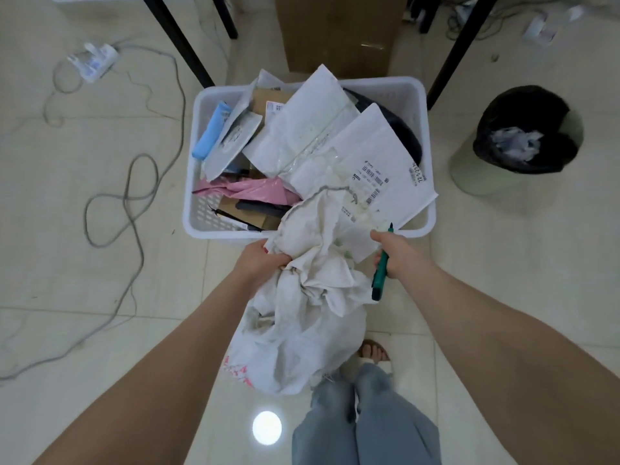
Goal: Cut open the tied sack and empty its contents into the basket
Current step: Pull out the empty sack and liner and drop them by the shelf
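Observation:
A crumpled white woven sack [312, 297] hangs in front of me, its open mouth lying over the near rim of the white plastic basket [416, 95]. My left hand [265, 260] grips the sack's left edge. My right hand [391, 251] holds a green utility knife [380, 273] and also pinches the sack's right side or a parcel edge; which one I cannot tell. The basket is heaped with white mailer bags [369, 156], a pink bag [255, 189], a blue packet [213, 129] and small cardboard boxes.
A bin lined with a black bag [523, 135] stands right of the basket. Black table legs [177, 38] and a cardboard box [339, 31] are behind it. Grey cables [127, 196] and a power strip [94, 60] lie on the tiled floor at left. My foot [372, 352] is below the sack.

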A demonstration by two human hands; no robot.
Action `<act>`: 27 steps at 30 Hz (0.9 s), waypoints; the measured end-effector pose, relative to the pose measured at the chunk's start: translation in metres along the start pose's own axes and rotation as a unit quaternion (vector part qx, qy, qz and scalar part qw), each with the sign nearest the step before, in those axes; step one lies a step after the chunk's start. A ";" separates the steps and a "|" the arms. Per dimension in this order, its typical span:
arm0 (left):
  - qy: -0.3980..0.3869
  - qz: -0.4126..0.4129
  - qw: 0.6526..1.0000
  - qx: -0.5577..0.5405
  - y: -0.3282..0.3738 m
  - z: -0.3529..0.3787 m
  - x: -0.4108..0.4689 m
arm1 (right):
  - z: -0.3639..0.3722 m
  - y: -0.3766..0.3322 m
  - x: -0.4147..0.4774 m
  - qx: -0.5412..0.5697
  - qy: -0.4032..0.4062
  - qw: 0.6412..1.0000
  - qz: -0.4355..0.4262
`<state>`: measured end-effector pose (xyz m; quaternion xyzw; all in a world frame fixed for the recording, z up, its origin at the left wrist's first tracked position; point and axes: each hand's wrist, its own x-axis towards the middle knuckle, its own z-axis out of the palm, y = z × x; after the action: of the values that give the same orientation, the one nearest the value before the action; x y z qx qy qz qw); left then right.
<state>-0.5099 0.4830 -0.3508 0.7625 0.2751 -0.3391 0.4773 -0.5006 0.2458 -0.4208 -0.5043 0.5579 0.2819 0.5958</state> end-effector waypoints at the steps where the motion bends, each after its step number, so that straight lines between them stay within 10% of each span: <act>1: 0.000 -0.001 1.000 0.006 -0.002 0.001 0.007 | 0.002 0.000 0.008 0.004 -0.007 1.000 0.009; 15: -0.011 -0.023 1.000 0.012 0.014 0.014 0.035 | -0.009 -0.065 0.035 0.073 0.134 0.983 -0.100; 27: -0.001 -0.017 0.999 0.029 0.020 0.017 0.030 | 0.004 -0.061 0.017 -0.174 0.121 0.945 -0.250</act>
<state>-0.4811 0.4622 -0.3688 0.7712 0.2774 -0.3555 0.4494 -0.4407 0.2249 -0.4203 -0.7538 0.4240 0.1534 0.4779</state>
